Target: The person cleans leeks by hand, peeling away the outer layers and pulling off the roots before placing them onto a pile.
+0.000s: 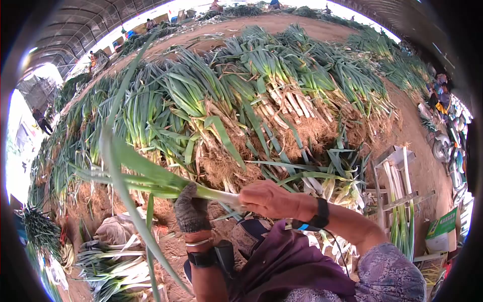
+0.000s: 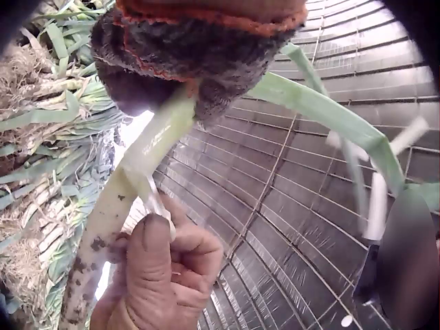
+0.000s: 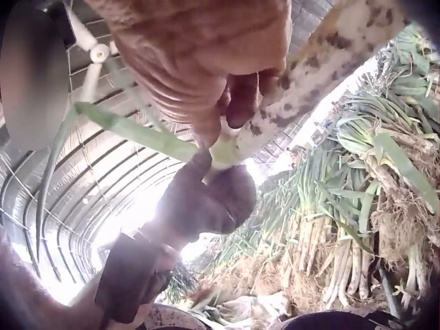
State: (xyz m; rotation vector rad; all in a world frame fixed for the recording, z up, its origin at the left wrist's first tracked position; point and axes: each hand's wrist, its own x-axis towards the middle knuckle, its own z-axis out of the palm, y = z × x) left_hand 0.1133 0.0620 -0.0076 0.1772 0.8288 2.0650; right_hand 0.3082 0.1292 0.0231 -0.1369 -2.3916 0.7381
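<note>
A single leek (image 1: pixel 219 195) lies across both hands in the head view, its long green leaves stretching left. The left hand (image 1: pixel 191 209), in a dark knitted glove with an orange edge, grips it at the green part. Bare, the right hand (image 1: pixel 269 199) is at the white stalk. In the left wrist view its thumb and fingers (image 2: pixel 165 275) pinch a thin pale strip (image 2: pixel 152 199) beside the leek's shaft (image 2: pixel 103 213), which has dirt spots. The right wrist view has the right hand (image 3: pixel 206 62) above the gloved hand (image 3: pixel 206 199); the roots cannot be seen.
Big heaps of leeks with roots (image 1: pixel 211 95) fill the ground ahead. Several pale leeks (image 1: pixel 121 272) lie at the lower left. At the right, a metal frame (image 1: pixel 385 201) holds some leeks near a green and white box (image 1: pixel 441 229). Other people are farther off.
</note>
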